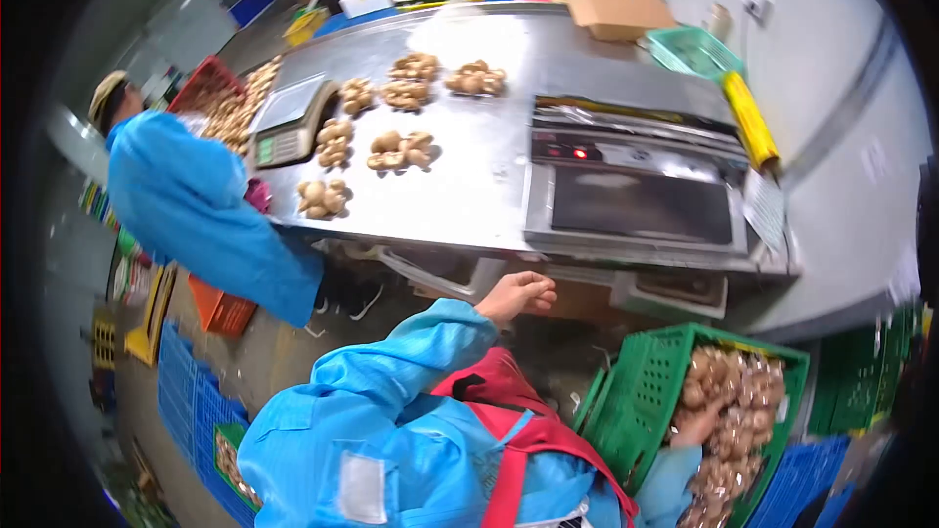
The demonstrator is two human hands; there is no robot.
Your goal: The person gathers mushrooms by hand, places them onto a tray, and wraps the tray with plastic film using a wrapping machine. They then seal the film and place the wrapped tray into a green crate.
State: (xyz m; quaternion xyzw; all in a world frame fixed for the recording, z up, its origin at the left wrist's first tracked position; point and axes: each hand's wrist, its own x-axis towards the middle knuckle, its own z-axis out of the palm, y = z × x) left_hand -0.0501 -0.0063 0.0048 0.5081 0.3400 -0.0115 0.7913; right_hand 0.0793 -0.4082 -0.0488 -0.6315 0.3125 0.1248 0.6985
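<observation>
Left hand (516, 295) up in air just below edge of steel table (489, 191), fingers loosely curled, nothing in it. Right hand (696, 422) down in green crate (636, 391), pressed against wrapped mushroom packs (738, 396). Fingers half buried there, so honestly can't tell if it's pinching a pack or just resting on it. Crate sits low at right, tilted, below wrapping machine (636, 203). Loose mushroom heaps (396, 150) on table beside scale (289, 125). Co-worker in blue (191, 205) at far left.

Left hand (516, 295) raised ahead, fingers loosely curled and empty; right hand (699, 425) reaches low, its grip unclear.
</observation>
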